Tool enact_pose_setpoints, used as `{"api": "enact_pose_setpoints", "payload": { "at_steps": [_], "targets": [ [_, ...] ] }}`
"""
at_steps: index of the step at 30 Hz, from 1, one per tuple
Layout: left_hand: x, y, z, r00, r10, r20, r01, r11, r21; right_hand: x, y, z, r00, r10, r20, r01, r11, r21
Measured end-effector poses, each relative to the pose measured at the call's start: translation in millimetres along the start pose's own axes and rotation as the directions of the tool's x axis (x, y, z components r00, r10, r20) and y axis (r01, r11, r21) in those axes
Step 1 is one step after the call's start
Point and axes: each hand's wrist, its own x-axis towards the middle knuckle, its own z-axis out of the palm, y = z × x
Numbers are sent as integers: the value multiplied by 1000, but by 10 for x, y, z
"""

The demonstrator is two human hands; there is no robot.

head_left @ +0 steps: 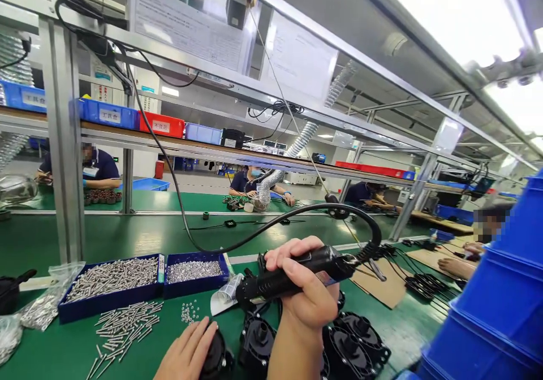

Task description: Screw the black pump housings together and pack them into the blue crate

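Observation:
A black electric screwdriver [292, 275] is wrapped in the fingers of my right hand [311, 295], held nearly level above the bench, its cable arching up behind it. My left hand [189, 352] rests on a round black housing [216, 357] at the bottom edge, fingers stretched out side by side. More black housings [352, 340] stand under and right of the screwdriver. Loose screws [127, 326] lie left of my left hand, and a few small nuts [189, 311] lie just above it. Behind them are a blue tray of screws [114, 278] and a blue tray of nuts [195, 271].
Stacked blue bins [492, 306] rise at the right edge. Plastic bags of parts [40, 309] lie at the left. Cardboard [382, 284] and black cables are at the right back. A cord hangs from the metal frame [63, 142] to the screwdriver cable. Several people sit beyond.

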Motion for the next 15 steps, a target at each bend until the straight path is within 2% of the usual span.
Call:
{"api": "enact_pose_setpoints", "payload": {
  "at_steps": [5,7,10,12,15],
  "targets": [
    [319,281,260,975,-180,134,190,980,-66,-12,-83,-100,998,-10,54,7,999,46],
    [475,385,380,961,-178,212,207,970,-125,-6,-93,-137,997,-17,77,11,997,76],
    [728,507,502,949,-103,299,174,960,-221,-2,-106,-168,996,-23,87,14,995,98],
    [892,604,523,932,-96,348,189,951,-243,-5,-126,-180,996,-20,89,10,994,106],
    [1095,791,498,882,-167,441,276,941,-197,-14,-171,-210,994,-17,104,5,993,117]
  ]
}}
